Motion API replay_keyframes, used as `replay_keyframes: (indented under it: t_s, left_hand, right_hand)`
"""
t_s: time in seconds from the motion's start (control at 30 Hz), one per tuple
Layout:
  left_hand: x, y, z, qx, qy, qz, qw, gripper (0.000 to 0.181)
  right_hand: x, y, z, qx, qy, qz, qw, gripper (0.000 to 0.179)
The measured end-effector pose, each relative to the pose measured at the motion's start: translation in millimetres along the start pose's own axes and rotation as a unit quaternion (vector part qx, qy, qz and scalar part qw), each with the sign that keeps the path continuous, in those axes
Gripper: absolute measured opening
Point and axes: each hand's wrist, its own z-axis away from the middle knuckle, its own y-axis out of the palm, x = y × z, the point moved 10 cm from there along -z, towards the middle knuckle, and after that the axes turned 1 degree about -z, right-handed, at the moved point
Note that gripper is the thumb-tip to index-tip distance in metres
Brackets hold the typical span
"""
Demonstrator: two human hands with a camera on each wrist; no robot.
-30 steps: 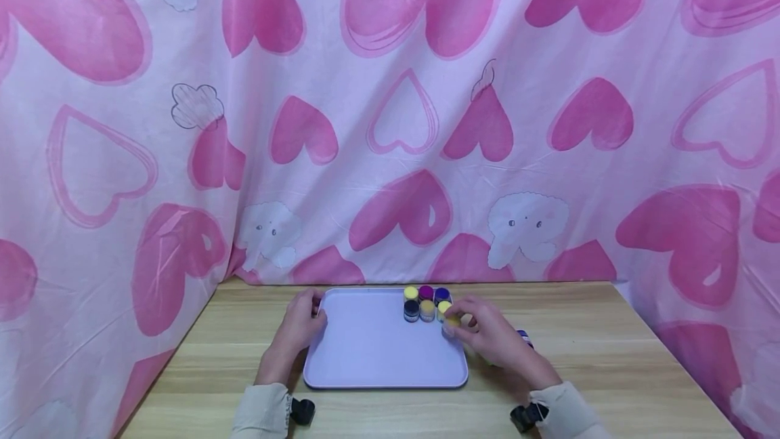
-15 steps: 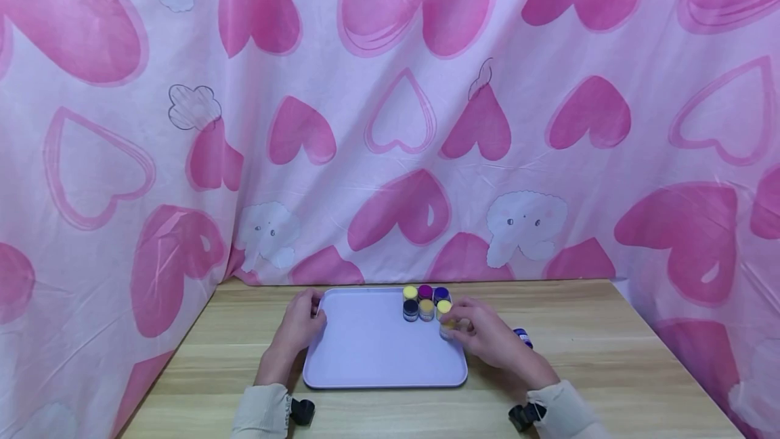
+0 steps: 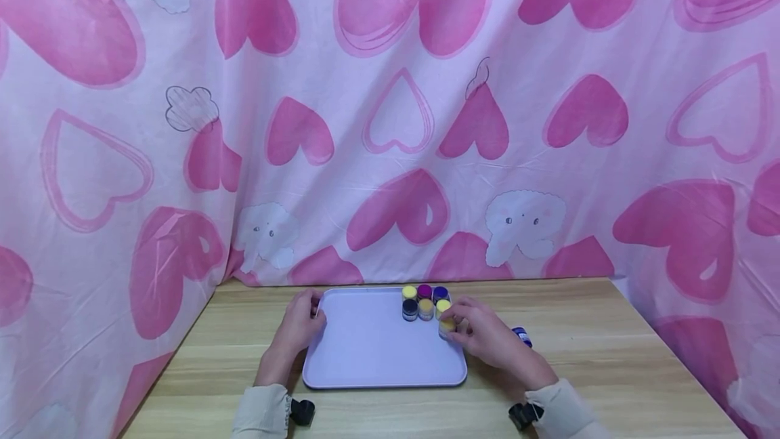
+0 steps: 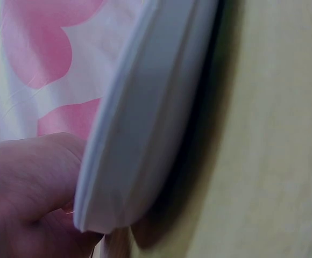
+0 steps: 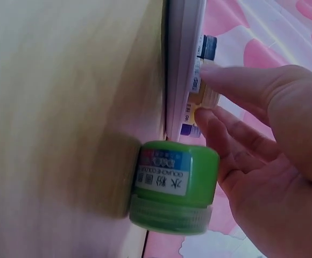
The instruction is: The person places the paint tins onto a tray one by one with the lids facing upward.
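Note:
My left hand [image 3: 300, 320] grips the left rim of a pale lilac tray [image 3: 365, 351]; in the left wrist view, fingers [image 4: 32, 177] curl at the tray's edge. Near the tray's right rim, my right hand [image 3: 487, 334] pinches a small paint jar with an ochre-yellow lid [image 3: 447, 328], upright and close in front of a light yellow-lidded jar [image 3: 443, 308]. Beside that jar stand an ochre one [image 3: 425, 309] and a black one [image 3: 409, 309]. Behind them are yellow [image 3: 409, 293], magenta [image 3: 424, 292] and blue [image 3: 440, 294] lids.
Right of the tray, a blue jar [image 3: 522, 337] lies on the wooden table [image 3: 585, 337]. The right wrist view shows a green gouache jar [image 5: 172, 185] on its side, under my right hand. A pink heart-patterned curtain [image 3: 390, 222] hangs behind the table.
My right hand has lowered the ochre-yellow jar slightly at the tray's right side, and it now stands straighter. More of the blue jar shows. My left hand keeps its grip.

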Motion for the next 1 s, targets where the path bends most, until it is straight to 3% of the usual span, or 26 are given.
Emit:
replay_keyframes:
  t_s: [0.23, 0.53, 0.8, 1.0]
  left_hand:
    - [1.0, 0.2, 0.4, 0.004, -0.005, 0.002, 1.0000, 0.036]
    - [0.1, -1.7, 0.9, -0.004, -0.004, -0.001, 1.0000, 0.036]
    - [1.5, -1.1, 0.1, -0.005, -0.007, -0.004, 1.0000, 0.037]
    - [0.9, 0.2, 0.0, -0.001, -0.007, -0.007, 1.0000, 0.037]
  right_hand:
    - [-11.4, -9.4, 1.8, 0.011, 0.038, -0.009, 0.9992, 0.032]
    - [-33.8, -39.4, 7.8, -0.007, 0.091, 0.010, 0.9958, 0.033]
    - [-46.3, -56.6, 18.1, -0.006, 0.079, 0.014, 0.9968, 0.031]
    - [-50.8, -56.4, 20.1, 0.015, 0.081, 0.018, 0.9965, 0.026]
